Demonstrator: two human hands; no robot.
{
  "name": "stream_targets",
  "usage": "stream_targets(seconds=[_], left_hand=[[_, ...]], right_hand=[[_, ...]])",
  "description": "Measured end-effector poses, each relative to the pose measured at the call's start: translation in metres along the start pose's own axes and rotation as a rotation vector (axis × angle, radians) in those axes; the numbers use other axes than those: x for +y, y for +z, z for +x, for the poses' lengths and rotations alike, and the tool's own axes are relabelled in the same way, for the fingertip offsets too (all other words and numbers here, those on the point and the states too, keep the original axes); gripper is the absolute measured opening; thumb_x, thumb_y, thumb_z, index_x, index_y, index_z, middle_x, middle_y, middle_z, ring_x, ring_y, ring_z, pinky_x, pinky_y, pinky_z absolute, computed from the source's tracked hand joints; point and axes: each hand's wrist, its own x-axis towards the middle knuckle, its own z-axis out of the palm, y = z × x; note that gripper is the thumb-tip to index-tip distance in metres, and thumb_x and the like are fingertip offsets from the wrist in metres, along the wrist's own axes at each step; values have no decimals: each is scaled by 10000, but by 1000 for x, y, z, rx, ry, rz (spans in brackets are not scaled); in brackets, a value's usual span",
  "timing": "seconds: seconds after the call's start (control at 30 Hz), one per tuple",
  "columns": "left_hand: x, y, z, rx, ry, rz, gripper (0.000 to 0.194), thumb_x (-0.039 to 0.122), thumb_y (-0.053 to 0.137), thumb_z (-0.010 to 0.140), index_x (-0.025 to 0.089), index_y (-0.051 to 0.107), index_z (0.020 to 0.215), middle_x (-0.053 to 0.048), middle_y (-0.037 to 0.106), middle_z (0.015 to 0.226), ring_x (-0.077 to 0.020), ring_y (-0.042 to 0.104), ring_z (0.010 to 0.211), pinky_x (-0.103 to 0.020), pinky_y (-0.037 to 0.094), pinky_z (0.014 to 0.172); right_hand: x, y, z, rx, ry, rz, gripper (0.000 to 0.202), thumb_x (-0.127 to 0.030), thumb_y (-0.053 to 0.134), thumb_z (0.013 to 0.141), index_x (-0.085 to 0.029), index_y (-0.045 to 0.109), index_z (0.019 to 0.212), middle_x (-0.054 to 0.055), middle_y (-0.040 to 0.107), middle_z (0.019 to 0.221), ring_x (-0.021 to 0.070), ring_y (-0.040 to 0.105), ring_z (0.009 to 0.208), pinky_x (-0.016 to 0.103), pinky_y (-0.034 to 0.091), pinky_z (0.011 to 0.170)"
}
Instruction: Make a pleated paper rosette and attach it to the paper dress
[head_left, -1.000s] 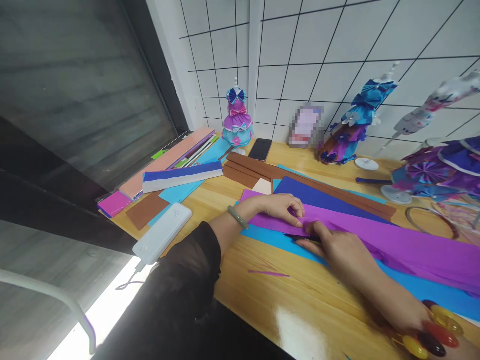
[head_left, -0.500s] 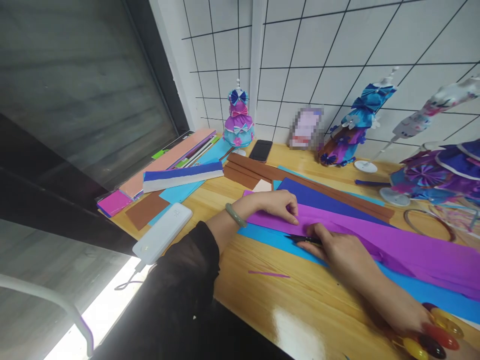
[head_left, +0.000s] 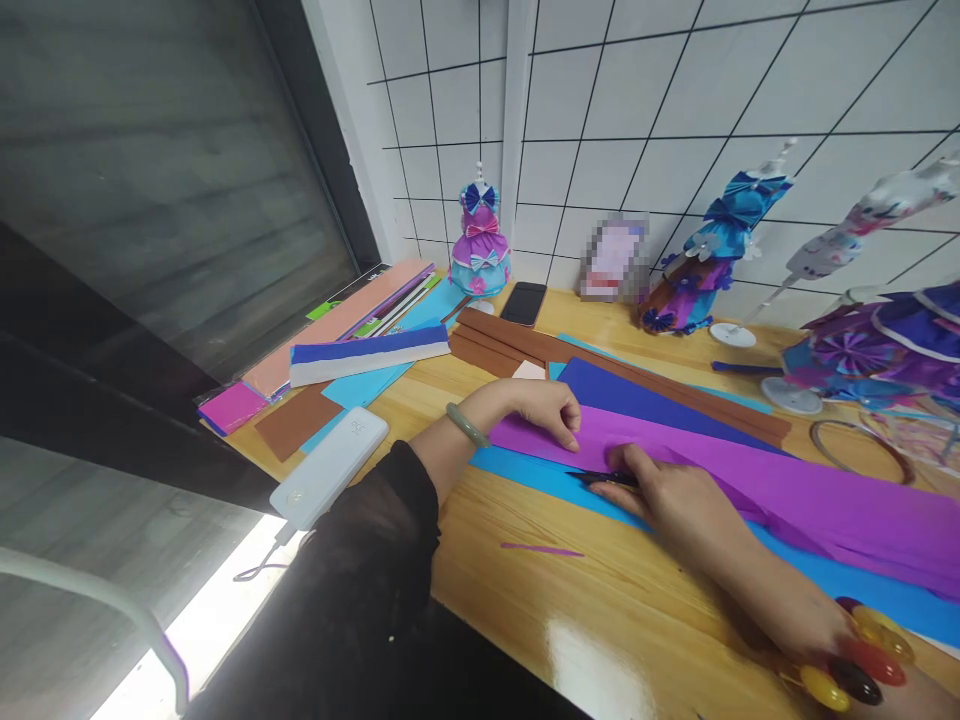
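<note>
A long purple sheet of paper or thin cloth [head_left: 795,480] lies over a bright blue sheet [head_left: 517,472] on the wooden table. My left hand [head_left: 546,408] rests at the left end of the purple sheet, its fingers curled and the thumb pressing on it. To its right, my right hand [head_left: 675,500] is closed around slim black scissors [head_left: 604,479], their handles mostly hidden in the palm. The pointed tip faces left, over the blue sheet by the purple edge. A thin purple strip [head_left: 541,549] lies on bare wood nearer me.
Dark blue [head_left: 622,400] and brown sheets [head_left: 517,340] lie behind my hands. A white power bank [head_left: 330,468] with a cable sits at the left, beside stacked coloured sheets [head_left: 330,320]. A phone [head_left: 523,303] and dressed miniature mannequins [head_left: 480,245] stand along the tiled wall.
My left hand has shifted slightly left along the purple sheet. My right hand, with the scissors, has moved a very little left. The sheets look much the same.
</note>
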Motion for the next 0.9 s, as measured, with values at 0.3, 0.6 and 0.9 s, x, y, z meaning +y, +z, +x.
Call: stream_targets(seconds=[0.3, 0.6, 0.9], left_hand=[[-5, 0, 1, -21, 25, -39, 322, 453, 644, 579, 160, 621, 712, 11, 592, 689, -111, 509, 670, -221, 342, 604], [-7, 0, 1, -6, 42, -89, 346, 480, 653, 559, 166, 627, 700, 14, 588, 688, -105, 495, 640, -225, 324, 578], [-7, 0, 0, -5, 35, -62, 356, 481, 646, 567, 157, 615, 711, 13, 587, 688, -108, 504, 661, -221, 335, 594]], right_hand=[[-6, -1, 6, -20, 10, 23, 415, -541, 357, 830, -168, 494, 948, 42, 652, 625, 214, 625, 539, 270, 347, 453], [-9, -4, 5, 1, 12, 48, 391, -523, 378, 828, -173, 499, 952, 35, 645, 606, 211, 621, 534, 265, 348, 452], [-8, -5, 5, 4, -9, 38, 350, -514, 355, 843, -196, 495, 886, 13, 622, 579, 190, 604, 503, 253, 322, 443]])
